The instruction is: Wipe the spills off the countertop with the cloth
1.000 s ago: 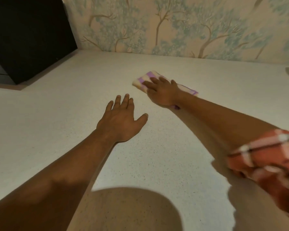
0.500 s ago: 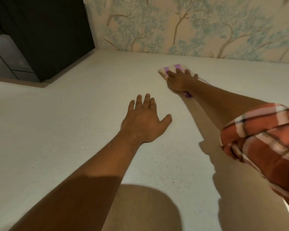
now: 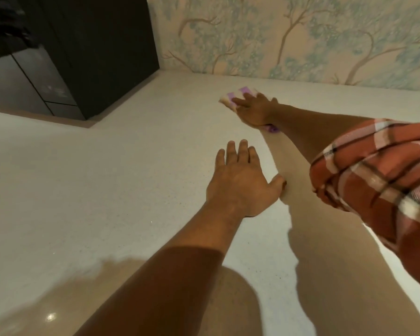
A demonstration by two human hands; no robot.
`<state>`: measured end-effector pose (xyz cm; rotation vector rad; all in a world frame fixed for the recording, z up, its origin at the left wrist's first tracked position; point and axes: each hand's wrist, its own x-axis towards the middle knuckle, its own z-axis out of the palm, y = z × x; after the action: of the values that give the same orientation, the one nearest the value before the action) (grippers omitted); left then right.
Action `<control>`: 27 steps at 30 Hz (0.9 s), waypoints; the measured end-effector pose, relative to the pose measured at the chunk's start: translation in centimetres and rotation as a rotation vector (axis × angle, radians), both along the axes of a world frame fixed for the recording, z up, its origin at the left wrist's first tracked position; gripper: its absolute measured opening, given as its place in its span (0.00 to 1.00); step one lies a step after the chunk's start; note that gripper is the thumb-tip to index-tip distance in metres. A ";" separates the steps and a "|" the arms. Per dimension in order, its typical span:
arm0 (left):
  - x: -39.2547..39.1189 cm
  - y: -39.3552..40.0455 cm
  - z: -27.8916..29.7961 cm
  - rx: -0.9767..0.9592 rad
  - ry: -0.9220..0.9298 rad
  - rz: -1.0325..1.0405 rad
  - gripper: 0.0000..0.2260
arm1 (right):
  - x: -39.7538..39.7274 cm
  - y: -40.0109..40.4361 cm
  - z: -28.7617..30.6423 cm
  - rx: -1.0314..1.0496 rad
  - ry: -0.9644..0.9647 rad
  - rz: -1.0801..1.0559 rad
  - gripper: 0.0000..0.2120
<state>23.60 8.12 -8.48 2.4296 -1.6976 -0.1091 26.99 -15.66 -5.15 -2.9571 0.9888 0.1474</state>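
Flat right hand (image 3: 255, 110), purple-striped cloth (image 3: 238, 94), countertop (image 3: 131, 178)

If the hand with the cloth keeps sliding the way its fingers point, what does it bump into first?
Probably nothing soon: the right hand on the cloth points left across bare countertop. The dark cabinet lies farther that way, though depth is unclear.

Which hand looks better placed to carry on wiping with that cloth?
The right hand. It already lies flat on top of the purple and white cloth, far out near the wall. The left hand rests palm down on the bare countertop, nearer the person and apart from the cloth.
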 end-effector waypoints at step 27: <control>-0.2 0.6 1.0 0.082 0.003 -0.024 0.42 | 4.8 5.8 0.9 0.063 -0.002 0.336 0.24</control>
<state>23.45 8.69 -7.53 2.4661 -1.7549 -0.1892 31.78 -9.89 -4.23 -3.0363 0.4687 0.1760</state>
